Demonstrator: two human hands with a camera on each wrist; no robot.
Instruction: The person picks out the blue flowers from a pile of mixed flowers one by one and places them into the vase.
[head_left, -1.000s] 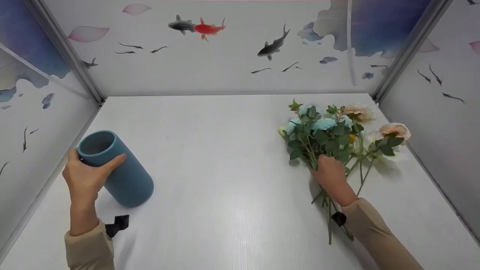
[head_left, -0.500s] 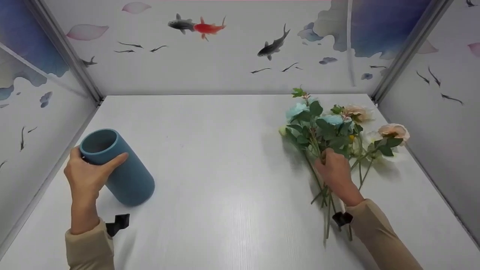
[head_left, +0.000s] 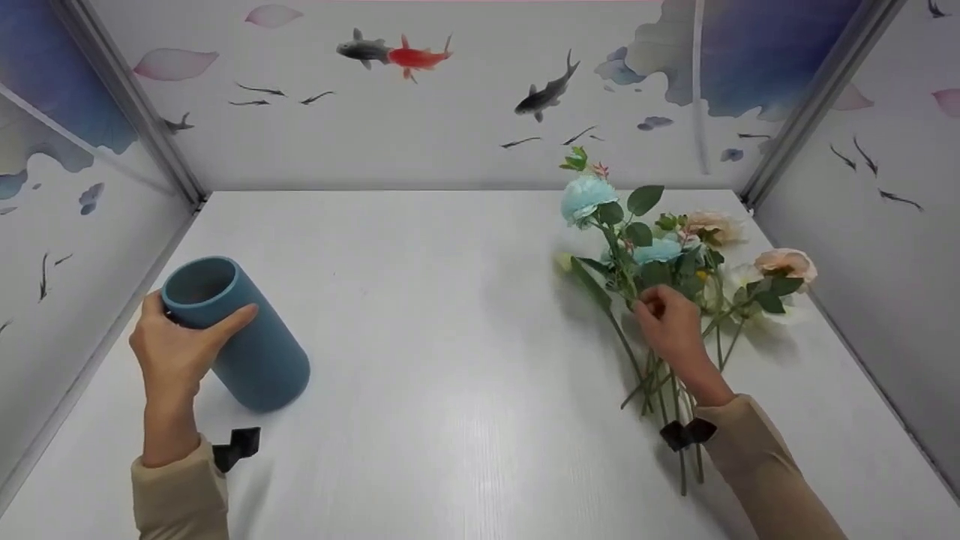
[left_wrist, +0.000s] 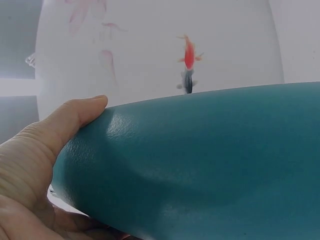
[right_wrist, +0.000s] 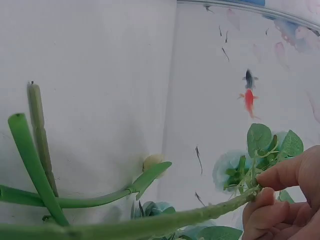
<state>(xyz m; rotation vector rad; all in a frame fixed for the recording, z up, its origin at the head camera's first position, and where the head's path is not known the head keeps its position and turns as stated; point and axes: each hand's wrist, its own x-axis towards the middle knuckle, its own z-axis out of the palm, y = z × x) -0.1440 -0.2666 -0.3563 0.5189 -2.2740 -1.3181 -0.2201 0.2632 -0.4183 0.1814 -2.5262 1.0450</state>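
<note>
A blue cylindrical vase (head_left: 262,352) is at the left of the table, mouth facing up. My left hand (head_left: 172,349) grips it near the rim, thumb on the near side; the left wrist view shows the thumb along the vase wall (left_wrist: 200,160). To the right, my right hand (head_left: 670,326) pinches the stem of a light blue flower (head_left: 587,199), whose bloom is raised above the other flowers. In the right wrist view, thumb and fingers close on the green stem (right_wrist: 200,215). Beneath lie another blue flower (head_left: 656,251), peach flowers (head_left: 786,264) and a white flower (head_left: 746,279).
The white table (head_left: 420,337) is bounded by printed panels at the back and sides. Loose green stems (head_left: 626,345) of the lying flowers stretch toward the front edge, under my right wrist. A pale yellow-green bud (head_left: 563,262) sits at the pile's left.
My right hand has drawn the blue flower up and apart from the pile, its bloom moving up and slightly left. The left hand and vase have stayed nearly still.
</note>
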